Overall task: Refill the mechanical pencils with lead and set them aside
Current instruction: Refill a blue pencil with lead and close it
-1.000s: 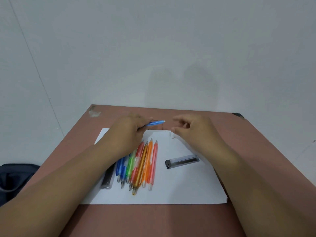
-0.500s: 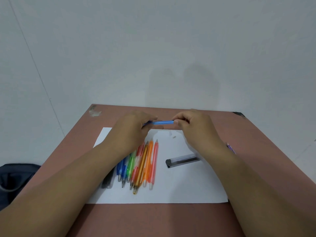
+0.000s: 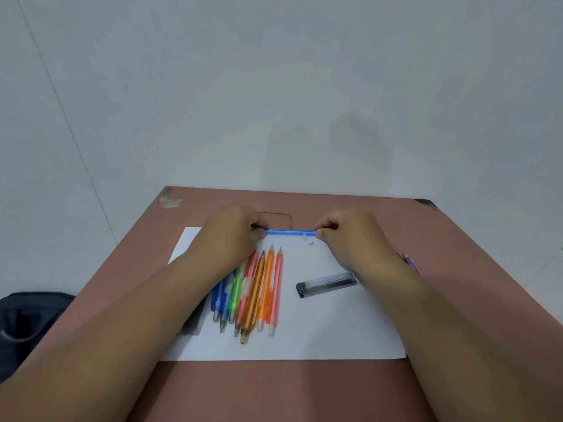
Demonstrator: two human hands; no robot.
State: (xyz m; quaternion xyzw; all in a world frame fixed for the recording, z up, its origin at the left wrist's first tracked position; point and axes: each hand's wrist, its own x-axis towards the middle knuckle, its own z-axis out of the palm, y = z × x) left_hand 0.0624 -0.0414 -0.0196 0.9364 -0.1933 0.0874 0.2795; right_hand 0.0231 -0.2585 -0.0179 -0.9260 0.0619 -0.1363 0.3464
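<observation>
Now our right hand (image 3: 350, 231) has closed in on the slim blue translucent mechanical pencil (image 3: 288, 232), pinching its right end while our left hand (image 3: 236, 236) grips the other, holding it level above the white paper sheet's (image 3: 335, 330) far edge. We should keep it steady and pull the cap straight, we reckon.

Between my hands: the blue pencil (image 3: 288, 232) spans the gap, so I cannot pass straight through there.
Centre of frame: bare white paper (image 3: 320, 330) lies between the row of pencils (image 3: 253, 290) and the lead case (image 3: 326, 284); room for me to reach.
Left of centre: the pencil row blocks my left forearm's side.
Right edge: a purple pencil (image 3: 413, 264) lies beside my right wrist.
Bottom of frame: bare table (image 3: 274, 391).
</observation>
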